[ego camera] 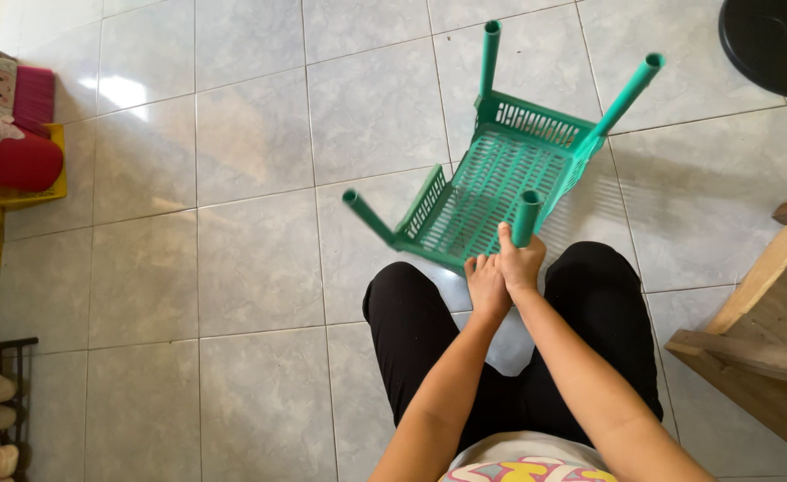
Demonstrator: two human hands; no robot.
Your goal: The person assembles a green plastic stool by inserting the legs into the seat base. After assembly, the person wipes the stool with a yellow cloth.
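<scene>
Overhead, right hand gripping upturned green stool leg, left hand beside

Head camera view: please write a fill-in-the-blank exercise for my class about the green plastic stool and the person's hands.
1. The green stool is turned upside down, so its ____ legs point upward.
2. The right hand grips the stool leg that is ____ to the person.
3. The left hand rests right beside the ____ hand.
4. The stool stands on a floor made of grey ____.

Missing words: four; nearest; right; tiles
</scene>
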